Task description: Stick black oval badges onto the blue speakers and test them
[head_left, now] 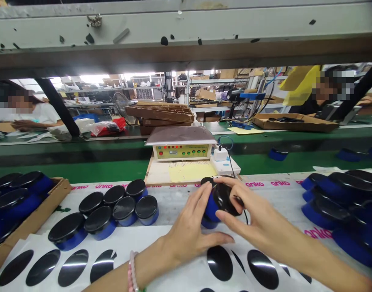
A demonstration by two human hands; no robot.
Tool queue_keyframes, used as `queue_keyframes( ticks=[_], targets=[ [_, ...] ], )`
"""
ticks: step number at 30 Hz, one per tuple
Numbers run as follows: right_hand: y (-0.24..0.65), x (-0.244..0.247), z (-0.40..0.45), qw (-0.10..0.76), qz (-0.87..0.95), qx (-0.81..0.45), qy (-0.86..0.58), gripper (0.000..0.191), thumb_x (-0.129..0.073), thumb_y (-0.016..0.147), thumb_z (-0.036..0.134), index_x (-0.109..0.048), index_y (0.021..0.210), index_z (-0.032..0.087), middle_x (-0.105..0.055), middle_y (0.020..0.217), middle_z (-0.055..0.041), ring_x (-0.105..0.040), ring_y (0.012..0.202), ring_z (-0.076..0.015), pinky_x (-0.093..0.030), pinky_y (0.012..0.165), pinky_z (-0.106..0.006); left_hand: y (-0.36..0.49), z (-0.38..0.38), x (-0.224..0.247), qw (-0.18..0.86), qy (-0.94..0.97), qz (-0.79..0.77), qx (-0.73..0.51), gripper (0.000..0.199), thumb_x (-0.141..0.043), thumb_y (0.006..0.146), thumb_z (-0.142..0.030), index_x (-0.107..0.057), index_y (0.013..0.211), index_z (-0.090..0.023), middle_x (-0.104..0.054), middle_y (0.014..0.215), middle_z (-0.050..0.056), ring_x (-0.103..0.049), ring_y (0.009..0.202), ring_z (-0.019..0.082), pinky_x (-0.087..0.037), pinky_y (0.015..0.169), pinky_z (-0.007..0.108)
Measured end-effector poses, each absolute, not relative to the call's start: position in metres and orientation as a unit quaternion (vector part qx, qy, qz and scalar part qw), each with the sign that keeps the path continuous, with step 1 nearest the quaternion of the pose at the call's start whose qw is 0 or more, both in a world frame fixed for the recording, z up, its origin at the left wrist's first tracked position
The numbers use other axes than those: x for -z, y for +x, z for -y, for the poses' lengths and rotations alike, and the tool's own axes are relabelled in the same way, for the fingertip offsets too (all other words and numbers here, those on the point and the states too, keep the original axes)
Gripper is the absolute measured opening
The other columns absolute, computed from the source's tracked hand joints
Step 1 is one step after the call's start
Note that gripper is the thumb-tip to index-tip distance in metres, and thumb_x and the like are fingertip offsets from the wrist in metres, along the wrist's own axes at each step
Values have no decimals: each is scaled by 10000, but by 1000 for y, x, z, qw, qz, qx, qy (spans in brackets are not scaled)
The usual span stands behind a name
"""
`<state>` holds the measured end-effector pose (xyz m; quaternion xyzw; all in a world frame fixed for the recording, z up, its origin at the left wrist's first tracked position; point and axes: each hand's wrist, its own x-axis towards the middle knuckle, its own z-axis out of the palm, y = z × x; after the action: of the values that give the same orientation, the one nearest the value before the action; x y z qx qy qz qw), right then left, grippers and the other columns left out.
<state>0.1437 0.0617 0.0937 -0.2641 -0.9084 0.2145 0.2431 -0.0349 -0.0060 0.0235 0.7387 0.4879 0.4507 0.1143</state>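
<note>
Between my hands is a round blue piece with a glossy black face (219, 199), tilted on its edge. My right hand (249, 209) has its fingers and thumb curled around this piece. My left hand (189, 227) is at the left side, its fingers stretched out and the thumb apart; the fingertips are against or very near the piece, I cannot tell which. Partly hidden beneath is another blue piece (208, 223). In front of my hands lies a white sheet (161, 247) with black discs (219, 263) on it.
Several blue pieces with black tops (99, 221) stand to the left. A cardboard box (49, 211) holds more, and others (347, 194) are piled right. A control box with red lights (182, 151) sits behind, before a green conveyor belt (113, 166). A shelf beam (186, 28) crosses overhead. Two people sit opposite.
</note>
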Motion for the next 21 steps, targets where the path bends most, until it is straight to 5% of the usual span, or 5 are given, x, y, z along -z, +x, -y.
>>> queue_keyframes(
  ticks=[2,5,10,16,21],
  targets=[
    [137,-99,-55,250,914,-224,-229,101,-499,900,325,-447,877,241,-507,798,-6,-528,691,-160,-424,587,-279,-36,10,-37,123,732,-478,-470,799,-647,821,-418,-186,1454,-260,-454,1412,120,-463,1285,268,-414,1052,469],
    [127,-102,-56,271,910,-227,-217,224,-500,901,298,-440,1111,251,-433,715,36,-461,601,-131,-394,536,-247,-40,14,-59,138,731,-477,-468,739,-668,805,-355,-274,1423,-265,-573,1292,68,-576,1149,229,-474,984,387],
    [111,-101,-59,330,886,-227,-234,152,-500,887,326,-406,811,233,-399,686,41,-408,576,-119,-370,513,-243,-48,19,-79,123,724,-503,-456,690,-670,792,-309,-331,1390,-258,-595,1276,41,-586,1141,210,-472,973,340],
    [103,-98,-75,313,892,-219,-243,340,-493,900,442,-427,1159,231,-468,822,-1,-528,703,-158,-428,541,-253,-74,8,-83,77,705,-615,-344,806,-668,713,-296,-262,1408,-245,-491,1360,59,-525,1205,212,-432,1010,325],
    [123,-91,-116,280,890,-115,-341,178,-415,898,389,-414,948,217,-526,975,-68,-577,815,-199,-453,659,-305,-127,-7,-77,65,637,-740,-205,518,-648,678,-236,-511,1173,-171,-561,1214,110,-580,1089,260,-461,919,354]
  ],
)
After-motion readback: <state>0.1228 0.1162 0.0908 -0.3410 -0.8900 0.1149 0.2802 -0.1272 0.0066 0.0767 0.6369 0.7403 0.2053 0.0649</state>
